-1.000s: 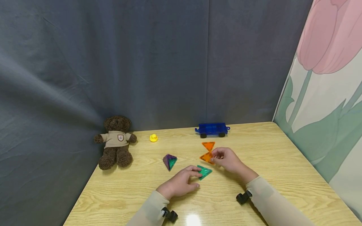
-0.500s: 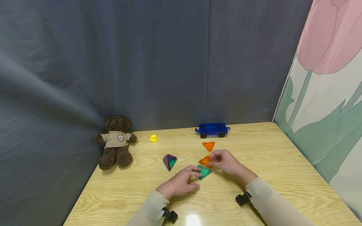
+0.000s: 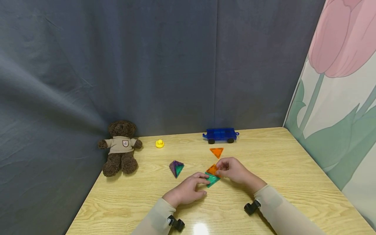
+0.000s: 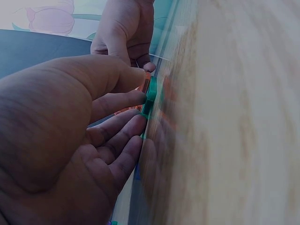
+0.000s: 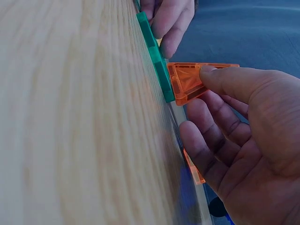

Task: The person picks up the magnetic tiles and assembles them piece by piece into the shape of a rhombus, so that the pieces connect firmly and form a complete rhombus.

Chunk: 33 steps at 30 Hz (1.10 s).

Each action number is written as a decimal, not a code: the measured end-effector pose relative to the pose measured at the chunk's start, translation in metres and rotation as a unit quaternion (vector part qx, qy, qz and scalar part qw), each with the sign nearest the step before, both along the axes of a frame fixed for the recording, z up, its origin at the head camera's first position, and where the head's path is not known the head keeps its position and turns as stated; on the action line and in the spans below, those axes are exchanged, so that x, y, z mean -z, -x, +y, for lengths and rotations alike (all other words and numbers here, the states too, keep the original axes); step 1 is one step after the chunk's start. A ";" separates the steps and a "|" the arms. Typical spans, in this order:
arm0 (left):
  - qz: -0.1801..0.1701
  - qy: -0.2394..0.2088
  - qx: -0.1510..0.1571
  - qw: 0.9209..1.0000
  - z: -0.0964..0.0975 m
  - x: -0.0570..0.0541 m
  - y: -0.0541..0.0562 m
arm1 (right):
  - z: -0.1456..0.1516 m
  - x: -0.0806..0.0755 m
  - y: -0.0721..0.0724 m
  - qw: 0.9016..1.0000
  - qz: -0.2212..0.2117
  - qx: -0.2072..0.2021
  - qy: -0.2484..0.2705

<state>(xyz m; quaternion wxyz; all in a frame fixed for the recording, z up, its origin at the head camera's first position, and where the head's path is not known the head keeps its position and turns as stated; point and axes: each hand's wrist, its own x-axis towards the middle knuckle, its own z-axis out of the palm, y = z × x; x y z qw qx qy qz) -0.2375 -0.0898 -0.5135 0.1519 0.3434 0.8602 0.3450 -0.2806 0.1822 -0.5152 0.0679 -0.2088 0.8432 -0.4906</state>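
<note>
A translucent green triangular magnetic tile [image 3: 212,180] lies flat on the wooden table. My left hand [image 3: 188,189] rests its fingertips on the tile's left side, fingers fairly straight and thumb apart. Between thumb and fingers, my right hand [image 3: 234,170] pinches an orange triangular magnetic tile [image 5: 187,79]. That tile stands tilted up, its lower edge at the green tile's far edge; in the right wrist view the two appear to meet. A second orange triangular tile [image 3: 216,152] lies flat beyond the right hand. The right fingers partly cover the held tile in the head view.
Left of the hands sits a small purple and green pyramid [image 3: 176,168] of tiles. Farther back are a blue wheeled car base [image 3: 221,135], a yellow rubber duck [image 3: 160,143] and a brown teddy bear [image 3: 121,148]. A dark curtain [image 3: 164,65] hangs behind the table [image 3: 117,202].
My right hand has drawn its orange tile away from the other orange tile, toward the green one, and tilted it up against that edge. The left hand has stayed on the green tile.
</note>
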 end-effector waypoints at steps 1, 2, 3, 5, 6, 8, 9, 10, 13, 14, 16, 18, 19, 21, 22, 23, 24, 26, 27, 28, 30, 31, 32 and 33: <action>0.000 0.001 0.000 1.000 0.000 0.000 0.000 | 0.000 0.000 0.000 1.000 0.000 -0.004 0.002; -0.001 0.001 0.000 1.000 0.000 0.001 0.000 | 0.000 0.000 -0.001 1.000 -0.001 -0.008 0.003; -0.002 0.001 -0.001 1.000 0.000 0.001 0.001 | 0.000 0.000 -0.001 1.000 -0.001 -0.011 0.002; -0.002 0.004 0.000 1.000 -0.001 0.001 0.001 | 0.000 0.000 -0.001 1.000 -0.001 -0.017 0.000; -0.001 0.005 0.000 1.000 -0.001 0.002 0.001 | 0.000 0.000 -0.001 1.000 -0.001 -0.020 -0.003; 0.000 0.006 0.000 1.000 -0.001 0.002 0.002 | 0.000 0.000 -0.001 1.000 -0.001 -0.025 -0.008; 0.001 0.006 0.000 1.000 -0.001 0.002 0.002 | 0.001 0.000 -0.001 1.000 0.000 -0.027 -0.009; 0.002 0.007 0.000 1.000 -0.001 0.002 0.001 | 0.001 0.000 -0.001 1.000 0.000 -0.029 -0.009; 0.002 0.006 0.000 1.000 -0.001 0.001 0.001 | 0.001 0.001 -0.001 0.999 -0.001 -0.036 -0.009; 0.003 0.006 0.000 1.000 -0.001 0.001 0.001 | 0.001 0.001 -0.001 0.999 -0.003 -0.037 -0.010; 0.004 0.006 0.001 1.000 -0.001 0.001 0.001 | 0.002 0.002 0.000 0.999 -0.006 -0.038 -0.010; 0.005 0.005 0.002 1.000 -0.001 0.002 0.001 | 0.002 0.003 0.000 0.999 -0.011 -0.037 -0.013; 0.005 0.004 0.002 1.000 -0.001 0.002 0.001 | 0.002 0.003 0.000 0.999 -0.013 -0.037 -0.012; 0.005 0.004 0.002 1.000 -0.001 0.002 0.001 | 0.003 0.003 0.001 0.999 -0.016 -0.036 -0.012; 0.005 0.002 0.002 1.000 -0.001 0.002 0.001 | 0.003 0.003 0.001 0.999 -0.017 -0.036 -0.012; 0.004 0.002 0.001 1.000 -0.001 0.002 0.001 | 0.003 0.003 0.001 0.999 -0.017 -0.037 -0.011; 0.003 0.001 0.000 1.000 -0.001 0.002 0.001 | 0.003 0.003 0.001 0.999 -0.017 -0.037 -0.011; 0.002 0.000 -0.001 1.000 -0.001 0.002 0.001 | 0.003 0.004 0.001 0.999 -0.018 -0.038 -0.006; -0.001 0.000 -0.002 1.000 -0.001 0.002 0.001 | 0.003 0.004 0.001 0.999 -0.019 -0.039 -0.004; 0.000 0.000 -0.002 1.000 -0.001 0.002 0.001 | 0.002 0.004 0.001 0.999 -0.019 -0.039 -0.002; 0.002 0.002 -0.002 1.000 -0.001 0.002 0.001 | 0.003 0.005 0.001 0.999 -0.021 -0.040 0.000; 0.001 0.002 -0.002 1.000 -0.001 0.002 0.001 | 0.003 0.006 0.001 0.999 -0.021 -0.040 0.002; 0.001 0.003 -0.003 1.000 -0.001 0.002 0.001 | 0.003 0.006 0.001 0.999 -0.020 -0.041 0.003; 0.000 0.003 -0.003 1.000 -0.001 0.002 0.001 | 0.003 0.006 0.001 0.999 -0.020 -0.041 0.003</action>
